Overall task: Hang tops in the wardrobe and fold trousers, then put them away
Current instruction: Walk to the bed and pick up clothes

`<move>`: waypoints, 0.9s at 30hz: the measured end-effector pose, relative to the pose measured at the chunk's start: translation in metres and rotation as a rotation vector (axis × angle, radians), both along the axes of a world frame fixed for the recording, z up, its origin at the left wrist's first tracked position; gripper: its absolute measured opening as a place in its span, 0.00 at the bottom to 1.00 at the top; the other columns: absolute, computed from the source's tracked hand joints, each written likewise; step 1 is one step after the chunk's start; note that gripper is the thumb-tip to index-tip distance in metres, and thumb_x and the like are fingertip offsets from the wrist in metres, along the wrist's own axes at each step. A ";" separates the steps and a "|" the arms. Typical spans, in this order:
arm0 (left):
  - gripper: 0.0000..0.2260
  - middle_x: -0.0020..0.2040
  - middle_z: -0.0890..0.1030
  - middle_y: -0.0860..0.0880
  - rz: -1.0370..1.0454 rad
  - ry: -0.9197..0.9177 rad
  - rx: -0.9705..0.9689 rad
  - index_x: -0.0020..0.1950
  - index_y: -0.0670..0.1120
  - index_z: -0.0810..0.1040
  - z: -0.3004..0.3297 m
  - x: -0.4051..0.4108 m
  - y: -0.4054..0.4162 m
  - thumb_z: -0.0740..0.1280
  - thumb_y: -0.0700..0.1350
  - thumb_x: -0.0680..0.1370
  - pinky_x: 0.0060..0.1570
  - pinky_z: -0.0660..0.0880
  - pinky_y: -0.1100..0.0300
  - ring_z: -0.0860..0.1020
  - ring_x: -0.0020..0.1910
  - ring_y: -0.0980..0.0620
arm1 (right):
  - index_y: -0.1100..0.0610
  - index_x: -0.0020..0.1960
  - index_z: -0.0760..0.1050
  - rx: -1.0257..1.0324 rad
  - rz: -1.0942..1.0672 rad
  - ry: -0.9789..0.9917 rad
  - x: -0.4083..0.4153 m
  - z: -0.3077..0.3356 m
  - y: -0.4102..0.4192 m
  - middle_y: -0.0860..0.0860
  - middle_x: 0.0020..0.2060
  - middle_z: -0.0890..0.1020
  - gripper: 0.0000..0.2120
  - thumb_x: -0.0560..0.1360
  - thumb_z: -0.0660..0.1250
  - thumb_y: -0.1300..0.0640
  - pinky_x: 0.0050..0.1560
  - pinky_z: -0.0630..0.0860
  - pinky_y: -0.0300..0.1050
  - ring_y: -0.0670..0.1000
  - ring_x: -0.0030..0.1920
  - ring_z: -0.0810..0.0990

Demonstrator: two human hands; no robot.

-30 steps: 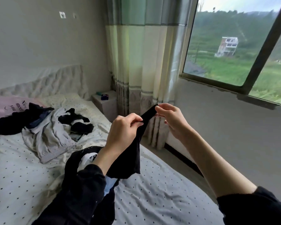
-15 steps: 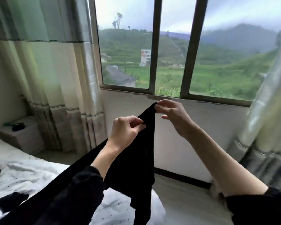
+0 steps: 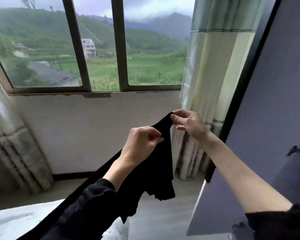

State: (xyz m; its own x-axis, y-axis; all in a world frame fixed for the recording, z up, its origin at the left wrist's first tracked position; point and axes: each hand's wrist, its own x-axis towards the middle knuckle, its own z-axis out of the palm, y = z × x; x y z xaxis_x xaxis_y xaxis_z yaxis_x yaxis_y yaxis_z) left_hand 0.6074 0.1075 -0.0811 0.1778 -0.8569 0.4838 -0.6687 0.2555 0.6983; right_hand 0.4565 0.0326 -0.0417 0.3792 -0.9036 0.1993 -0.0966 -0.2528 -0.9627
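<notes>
2 hands are being used: the black garment (image 3: 163, 153) is being pinched at its top edge between thumb and fingertips of the left hand (image 3: 142, 144) and right hand (image 3: 189, 125), the rest hanging below the fingers. The edge is best being drawn taut before hanging.
</notes>
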 end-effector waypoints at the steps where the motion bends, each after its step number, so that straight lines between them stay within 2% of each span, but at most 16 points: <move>1: 0.05 0.39 0.84 0.52 -0.033 0.014 0.009 0.44 0.44 0.85 -0.001 -0.013 -0.004 0.75 0.40 0.69 0.42 0.70 0.75 0.77 0.36 0.64 | 0.53 0.41 0.76 0.002 -0.018 0.007 -0.015 0.000 -0.001 0.45 0.34 0.80 0.08 0.77 0.64 0.62 0.41 0.68 0.39 0.37 0.32 0.78; 8: 0.03 0.33 0.82 0.55 -0.300 0.202 0.090 0.40 0.45 0.85 -0.022 -0.098 -0.025 0.75 0.38 0.69 0.37 0.69 0.74 0.76 0.30 0.66 | 0.53 0.41 0.76 0.016 -0.163 0.075 -0.128 -0.014 0.013 0.40 0.31 0.80 0.08 0.77 0.65 0.63 0.43 0.70 0.37 0.37 0.33 0.78; 11: 0.02 0.34 0.83 0.52 -0.394 0.238 0.154 0.40 0.44 0.85 -0.037 -0.137 -0.033 0.75 0.39 0.69 0.37 0.71 0.72 0.77 0.31 0.63 | 0.56 0.46 0.76 0.041 -0.226 0.151 -0.173 -0.027 0.021 0.49 0.40 0.81 0.03 0.77 0.65 0.62 0.45 0.70 0.38 0.45 0.40 0.79; 13: 0.02 0.33 0.83 0.53 -0.456 0.254 0.194 0.40 0.45 0.84 -0.044 -0.160 -0.037 0.75 0.39 0.69 0.36 0.70 0.72 0.77 0.31 0.64 | 0.59 0.49 0.76 0.062 -0.287 0.180 -0.195 -0.034 0.025 0.52 0.43 0.80 0.03 0.77 0.64 0.62 0.45 0.70 0.38 0.47 0.42 0.79; 16: 0.05 0.31 0.81 0.58 -0.550 0.275 0.234 0.38 0.49 0.83 -0.050 -0.190 -0.046 0.75 0.39 0.69 0.35 0.69 0.74 0.76 0.30 0.66 | 0.59 0.49 0.76 0.082 -0.384 0.174 -0.222 -0.037 0.028 0.50 0.40 0.79 0.03 0.77 0.64 0.62 0.44 0.69 0.37 0.45 0.40 0.78; 21: 0.09 0.30 0.81 0.59 -0.742 0.275 0.331 0.34 0.56 0.81 -0.057 -0.242 -0.074 0.75 0.42 0.69 0.34 0.69 0.74 0.76 0.30 0.66 | 0.58 0.48 0.77 0.101 -0.611 0.184 -0.273 -0.044 0.041 0.47 0.37 0.80 0.03 0.76 0.65 0.62 0.41 0.70 0.34 0.39 0.35 0.78; 23: 0.09 0.29 0.80 0.58 -0.807 0.260 0.393 0.32 0.54 0.81 -0.061 -0.265 -0.084 0.75 0.43 0.69 0.35 0.70 0.71 0.75 0.30 0.64 | 0.57 0.46 0.78 0.117 -0.690 0.209 -0.293 -0.048 0.049 0.47 0.36 0.80 0.03 0.76 0.66 0.63 0.42 0.70 0.35 0.39 0.35 0.77; 25: 0.08 0.30 0.81 0.56 -0.907 0.261 0.476 0.33 0.52 0.81 -0.065 -0.290 -0.091 0.75 0.42 0.69 0.41 0.76 0.62 0.78 0.32 0.58 | 0.54 0.43 0.79 0.133 -0.799 0.214 -0.314 -0.052 0.061 0.44 0.35 0.80 0.06 0.76 0.66 0.62 0.43 0.71 0.34 0.37 0.35 0.77; 27: 0.06 0.30 0.81 0.54 -0.991 0.290 0.555 0.35 0.49 0.82 -0.066 -0.313 -0.093 0.75 0.40 0.70 0.43 0.80 0.56 0.80 0.34 0.52 | 0.51 0.41 0.79 0.136 -0.894 0.209 -0.332 -0.055 0.074 0.41 0.34 0.81 0.07 0.76 0.67 0.61 0.44 0.72 0.34 0.37 0.36 0.78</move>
